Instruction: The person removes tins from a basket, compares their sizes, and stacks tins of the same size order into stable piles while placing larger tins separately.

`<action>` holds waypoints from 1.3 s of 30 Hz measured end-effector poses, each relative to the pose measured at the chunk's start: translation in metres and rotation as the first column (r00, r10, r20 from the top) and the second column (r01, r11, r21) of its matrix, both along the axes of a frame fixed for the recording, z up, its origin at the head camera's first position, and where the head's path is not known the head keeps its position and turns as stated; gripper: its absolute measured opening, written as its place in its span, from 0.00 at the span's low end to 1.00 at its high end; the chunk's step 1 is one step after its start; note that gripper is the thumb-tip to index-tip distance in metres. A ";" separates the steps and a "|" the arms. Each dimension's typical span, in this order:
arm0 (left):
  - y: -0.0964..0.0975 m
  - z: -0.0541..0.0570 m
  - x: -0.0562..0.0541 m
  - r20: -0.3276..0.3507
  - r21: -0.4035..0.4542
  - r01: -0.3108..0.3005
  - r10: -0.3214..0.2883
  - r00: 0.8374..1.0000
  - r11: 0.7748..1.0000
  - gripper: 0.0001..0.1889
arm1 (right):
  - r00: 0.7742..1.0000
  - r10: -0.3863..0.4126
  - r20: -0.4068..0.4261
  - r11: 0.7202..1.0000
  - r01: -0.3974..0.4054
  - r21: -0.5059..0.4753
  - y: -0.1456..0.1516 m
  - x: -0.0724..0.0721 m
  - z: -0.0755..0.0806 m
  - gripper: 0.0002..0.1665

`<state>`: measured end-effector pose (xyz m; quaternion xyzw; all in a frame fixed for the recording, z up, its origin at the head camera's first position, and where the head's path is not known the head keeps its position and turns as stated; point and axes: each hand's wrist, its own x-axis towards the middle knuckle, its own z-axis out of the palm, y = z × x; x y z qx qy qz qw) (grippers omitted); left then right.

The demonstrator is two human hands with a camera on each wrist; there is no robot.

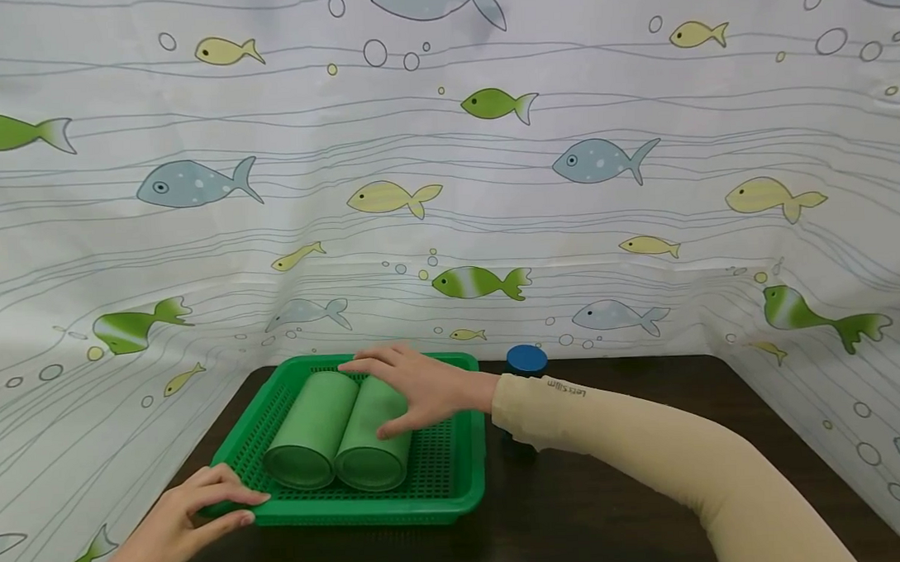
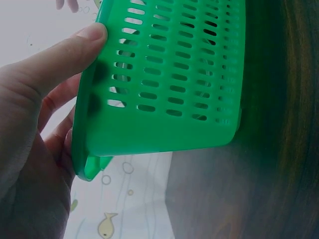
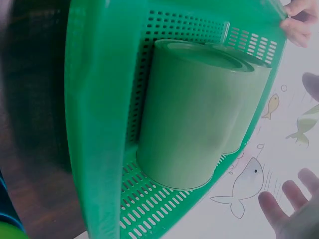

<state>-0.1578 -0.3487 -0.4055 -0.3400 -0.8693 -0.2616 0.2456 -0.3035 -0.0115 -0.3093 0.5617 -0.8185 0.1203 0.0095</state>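
Two light green cylindrical cans lie side by side in a green plastic basket [image 1: 369, 509]: the left can [image 1: 313, 420] and the right can [image 1: 362, 427]. Their round ends face me. My left hand [image 1: 193, 509] grips the basket's near left corner, its thumb on the rim in the left wrist view. Above the right can is my right hand [image 1: 420, 387], fingers spread and thumb apart. In the right wrist view its fingers stand clear of the nearer can [image 3: 182, 119], and I see nothing in them.
A blue-lidded container [image 1: 527, 358] stands right of the basket, partly hidden by my right sleeve [image 1: 612, 432]. Everything rests on a dark wooden table [image 1: 599, 507]. A white fish-patterned sheet [image 1: 448, 231] encloses the back and sides.
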 end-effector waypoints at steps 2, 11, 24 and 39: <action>0.001 0.001 0.001 0.002 0.006 0.009 -0.009 1.000 1.000 0.27 | 1.000 0.016 0.011 0.999 -0.016 0.044 -0.003 -0.002 -0.001 0.55; 0.001 0.001 0.001 0.007 0.015 0.017 -0.017 1.000 1.000 0.26 | 0.994 0.111 -0.019 0.966 -0.104 0.235 -0.021 -0.011 0.001 0.61; 0.002 0.002 0.002 0.009 0.008 0.008 -0.008 1.000 1.000 0.26 | 0.988 0.148 0.048 0.927 -0.155 0.341 -0.036 -0.016 -0.005 0.56; 0.001 0.000 0.001 0.030 0.022 0.005 -0.006 1.000 1.000 0.26 | 0.981 0.194 -0.006 0.834 -0.162 0.527 -0.049 -0.020 -0.023 0.50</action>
